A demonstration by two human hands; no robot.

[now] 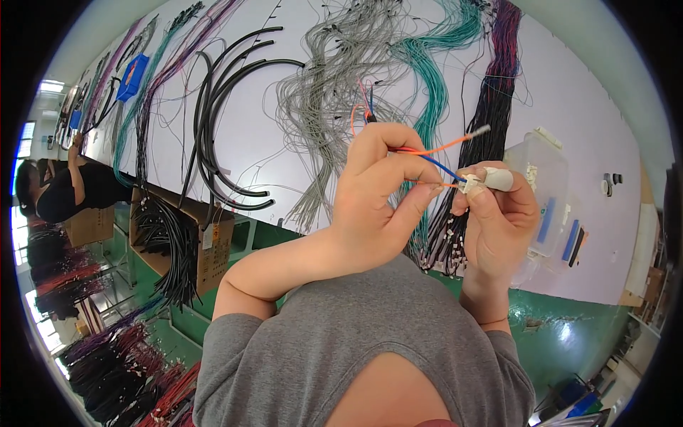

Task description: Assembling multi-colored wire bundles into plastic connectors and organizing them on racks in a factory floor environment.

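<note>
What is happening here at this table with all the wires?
A person in a grey shirt holds thin orange and blue wires in the left hand. The right hand pinches a small white plastic connector, and the wires run into it. A white cover sits on one right fingertip. Behind the hands, bundles of grey wires, teal wires and black tubes lie on the white table, beside a clear plastic box. Another person works far to the left.

Thin orange wire [437, 148] and blue wire [441, 168] run level into a small white connector [471, 185].
</note>
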